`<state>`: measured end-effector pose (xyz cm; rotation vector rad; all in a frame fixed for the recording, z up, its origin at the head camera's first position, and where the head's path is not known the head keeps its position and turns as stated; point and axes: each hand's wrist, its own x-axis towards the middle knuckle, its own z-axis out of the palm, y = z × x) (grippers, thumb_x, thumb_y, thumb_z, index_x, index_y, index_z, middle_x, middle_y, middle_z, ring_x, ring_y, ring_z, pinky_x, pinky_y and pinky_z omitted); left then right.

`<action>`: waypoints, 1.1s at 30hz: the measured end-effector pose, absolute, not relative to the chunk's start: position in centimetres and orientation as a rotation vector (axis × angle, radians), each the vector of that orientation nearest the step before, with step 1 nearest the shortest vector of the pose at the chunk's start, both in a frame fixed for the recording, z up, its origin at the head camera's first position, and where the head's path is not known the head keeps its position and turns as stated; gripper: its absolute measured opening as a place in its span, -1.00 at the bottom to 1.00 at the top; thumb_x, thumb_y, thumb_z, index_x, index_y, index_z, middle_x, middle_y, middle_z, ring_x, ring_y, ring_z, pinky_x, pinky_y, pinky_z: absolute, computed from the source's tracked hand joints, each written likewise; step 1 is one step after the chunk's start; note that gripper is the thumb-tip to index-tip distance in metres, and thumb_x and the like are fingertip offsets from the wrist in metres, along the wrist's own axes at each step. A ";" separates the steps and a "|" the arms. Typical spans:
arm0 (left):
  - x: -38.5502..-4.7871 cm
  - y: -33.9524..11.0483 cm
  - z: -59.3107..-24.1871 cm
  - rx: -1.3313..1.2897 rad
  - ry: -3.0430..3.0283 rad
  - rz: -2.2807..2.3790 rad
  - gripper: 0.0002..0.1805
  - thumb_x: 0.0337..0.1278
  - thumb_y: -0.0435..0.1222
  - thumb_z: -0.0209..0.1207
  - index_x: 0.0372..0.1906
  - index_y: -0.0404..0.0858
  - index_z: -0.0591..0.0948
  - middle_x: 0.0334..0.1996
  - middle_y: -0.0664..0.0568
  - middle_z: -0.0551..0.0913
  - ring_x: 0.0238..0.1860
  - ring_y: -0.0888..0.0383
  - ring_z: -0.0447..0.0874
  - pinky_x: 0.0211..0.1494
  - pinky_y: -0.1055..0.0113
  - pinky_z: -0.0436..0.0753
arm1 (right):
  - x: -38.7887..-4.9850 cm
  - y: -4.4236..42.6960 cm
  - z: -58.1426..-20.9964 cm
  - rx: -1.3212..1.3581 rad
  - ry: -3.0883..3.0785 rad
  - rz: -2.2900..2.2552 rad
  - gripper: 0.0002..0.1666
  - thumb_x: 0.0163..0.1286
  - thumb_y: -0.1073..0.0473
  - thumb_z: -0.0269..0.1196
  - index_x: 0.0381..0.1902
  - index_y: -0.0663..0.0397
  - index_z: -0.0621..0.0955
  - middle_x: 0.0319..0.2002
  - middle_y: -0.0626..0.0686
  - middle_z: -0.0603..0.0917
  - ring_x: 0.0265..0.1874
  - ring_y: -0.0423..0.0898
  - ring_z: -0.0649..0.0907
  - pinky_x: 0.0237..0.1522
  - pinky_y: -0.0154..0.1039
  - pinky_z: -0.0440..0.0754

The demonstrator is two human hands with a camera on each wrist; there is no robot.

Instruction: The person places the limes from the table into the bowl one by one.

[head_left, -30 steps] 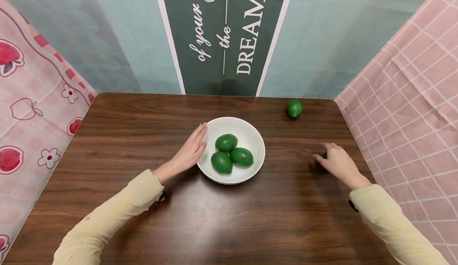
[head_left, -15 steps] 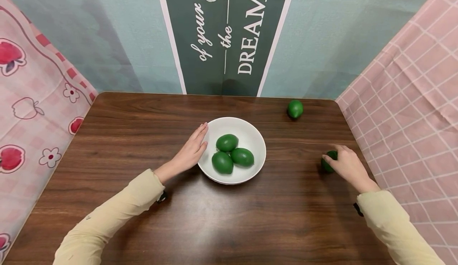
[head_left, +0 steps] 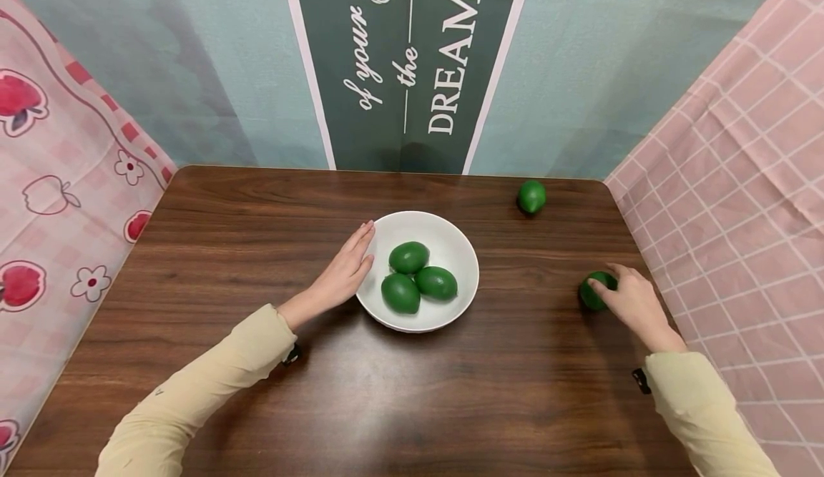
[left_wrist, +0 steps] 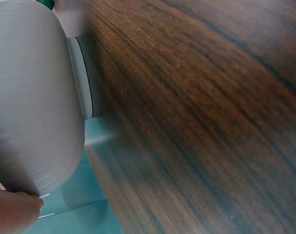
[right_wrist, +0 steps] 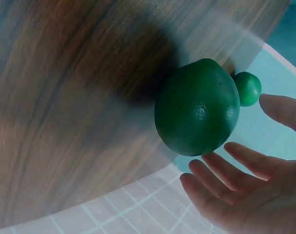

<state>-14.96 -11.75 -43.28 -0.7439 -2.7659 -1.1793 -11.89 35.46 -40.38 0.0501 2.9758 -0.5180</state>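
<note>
A white bowl point(head_left: 460, 248) stands mid-table with three green limes inside, one of them the right lime point(head_left: 435, 283). My left hand point(head_left: 341, 269) touches the bowl's left side, its fingers straight and together; the left wrist view shows the bowl's outer wall point(left_wrist: 36, 97) close up, with a fingertip against it. At the table's right, another lime point(head_left: 594, 292) lies beside my right hand point(head_left: 634, 304). In the right wrist view that hand's fingers point(right_wrist: 235, 173) are spread and loosely bent near the lime, with the thumb apart; whether a fingertip touches it I cannot tell.
One more lime point(head_left: 531, 197) lies near the back right edge of the brown wooden table point(head_left: 257, 212). A blue-green cloth point(head_left: 212, 69) hangs behind. Patterned cloth point(head_left: 71, 176) borders the left side, and pink checked cloth point(head_left: 727, 176) the right.
My right hand has shifted right and slightly toward me, uncovering more of the lime beside it. The left hand stays at the bowl, and the limes in it have not moved.
</note>
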 end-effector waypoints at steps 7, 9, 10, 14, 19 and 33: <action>-15.0 -11.8 -43.2 -0.746 -2.769 -1.182 -0.48 0.27 -0.41 -0.11 0.29 -0.55 0.16 0.36 -0.24 0.08 0.38 -0.09 -0.04 0.38 0.13 0.02 | -11.7 35.4 -41.2 0.155 2.987 -0.584 -0.18 0.37 -0.10 -0.02 0.17 0.63 0.21 0.05 0.62 0.27 0.00 0.51 0.27 -0.07 0.34 0.29; -15.0 -11.8 -43.3 -0.748 -2.769 -1.178 -0.48 0.27 -0.41 -0.11 0.28 -0.55 0.16 0.36 -0.25 0.08 0.38 -0.09 -0.04 0.38 0.12 0.02 | -11.7 35.2 -41.3 0.200 2.983 -0.611 -0.17 0.37 -0.09 -0.02 0.19 0.64 0.18 0.05 0.64 0.25 -0.01 0.52 0.26 -0.08 0.32 0.29; -15.0 -11.8 -43.3 -0.749 -2.768 -1.177 -0.48 0.27 -0.41 -0.11 0.28 -0.55 0.16 0.36 -0.25 0.08 0.38 -0.09 -0.04 0.38 0.12 0.03 | -11.7 35.1 -41.4 0.221 2.981 -0.622 -0.17 0.37 -0.09 -0.02 0.19 0.64 0.17 0.05 0.64 0.23 -0.02 0.51 0.27 -0.11 0.31 0.32; -15.1 -11.8 -43.4 -0.752 -2.758 -1.175 -0.48 0.26 -0.42 -0.11 0.28 -0.56 0.16 0.35 -0.27 0.09 0.38 -0.11 -0.03 0.38 0.12 0.03 | -11.8 34.9 -41.9 0.286 2.972 -0.645 -0.15 0.36 -0.08 -0.01 0.21 0.65 0.13 0.04 0.65 0.22 -0.08 0.49 0.32 -0.20 0.26 0.37; -15.0 -11.8 -43.4 -0.753 -2.746 -1.176 -0.48 0.25 -0.42 -0.11 0.28 -0.56 0.17 0.34 -0.27 0.10 0.37 -0.13 -0.02 0.38 0.11 0.03 | -11.9 34.7 -42.5 0.335 2.952 -0.649 -0.13 0.35 -0.09 0.00 0.21 0.65 0.11 0.02 0.64 0.22 -0.11 0.48 0.34 -0.19 0.26 0.39; -14.9 -11.8 -43.3 -0.746 -2.776 -1.173 -0.47 0.28 -0.40 -0.12 0.29 -0.55 0.14 0.36 -0.24 0.07 0.38 -0.08 -0.05 0.39 0.13 0.01 | -12.1 34.6 -43.4 0.356 2.905 -0.686 -0.06 0.31 -0.05 0.08 0.26 0.60 -0.02 0.03 0.68 0.12 -0.13 0.51 0.31 -0.23 0.28 0.40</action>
